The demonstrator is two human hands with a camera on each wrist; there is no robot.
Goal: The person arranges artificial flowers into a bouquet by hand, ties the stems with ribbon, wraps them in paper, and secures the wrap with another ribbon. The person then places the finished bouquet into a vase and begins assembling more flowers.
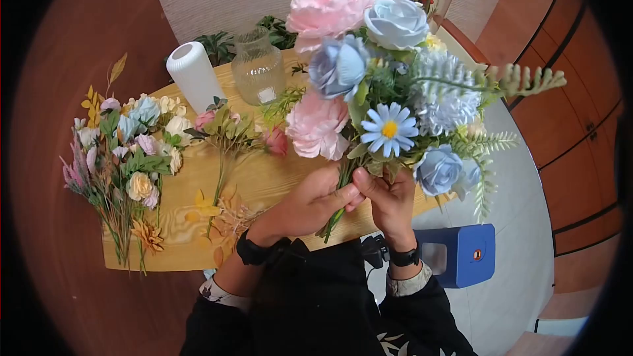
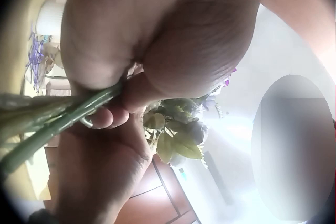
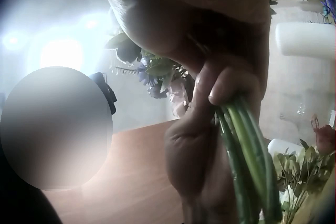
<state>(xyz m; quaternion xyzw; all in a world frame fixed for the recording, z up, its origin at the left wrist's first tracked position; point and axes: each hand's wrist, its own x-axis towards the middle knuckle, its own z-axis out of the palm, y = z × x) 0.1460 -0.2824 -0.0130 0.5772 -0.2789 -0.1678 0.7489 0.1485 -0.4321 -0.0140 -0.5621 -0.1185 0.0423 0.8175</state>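
Note:
A bouquet of artificial flowers [image 1: 389, 79] is held up in front of the body, with pink peonies, blue roses, a blue daisy [image 1: 389, 129] and green fern sprigs. My left hand [image 1: 310, 203] curls round its stems just below the blooms. On the other side, my right hand [image 1: 393, 203] grips the same bundle, its thumb meeting the left thumb. In the left wrist view the green stems [image 2: 63, 127] poke out past the fingers. From the right wrist, several cut stems [image 3: 245, 153] run down out of the grasp. The palms hide the middle of the bundle.
On the wooden table [image 1: 184, 191] lie a pile of mixed artificial flowers [image 1: 132, 151], some leafy stems [image 1: 227, 138] and orange dried-look sprigs [image 1: 227, 221]. A white vase [image 1: 196, 76] and a clear glass vase [image 1: 257, 69] stand behind. A blue stool [image 1: 465, 257] is at the right.

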